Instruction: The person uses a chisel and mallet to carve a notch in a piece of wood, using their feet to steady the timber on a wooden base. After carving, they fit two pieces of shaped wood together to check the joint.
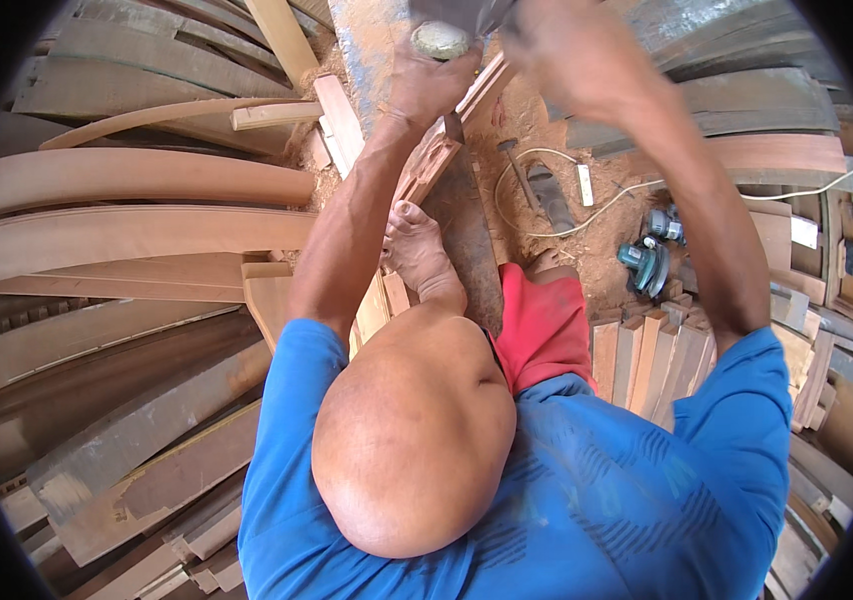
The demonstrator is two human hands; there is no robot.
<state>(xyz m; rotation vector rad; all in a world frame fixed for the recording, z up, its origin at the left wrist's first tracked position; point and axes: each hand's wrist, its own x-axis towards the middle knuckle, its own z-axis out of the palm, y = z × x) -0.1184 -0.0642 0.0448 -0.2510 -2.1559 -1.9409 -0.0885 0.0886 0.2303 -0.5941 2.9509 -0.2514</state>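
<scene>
Evidently, the left hand (425, 86) closes around a round-ended tool (441, 40) by the wooden strip (431, 162); the blurred right hand's (559, 48) grip I cannot tell. A mistimed blow could catch the left hand; a slip, the bare foot (422, 250) near the strip.

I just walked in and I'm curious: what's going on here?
A person in a blue shirt works over a length of wood, a bare foot against it. The left hand seems to grip a tool with a pale round end; the right hand, blurred, is beside a dark object at the top edge. A teal power tool lies on the sawdust.
</scene>
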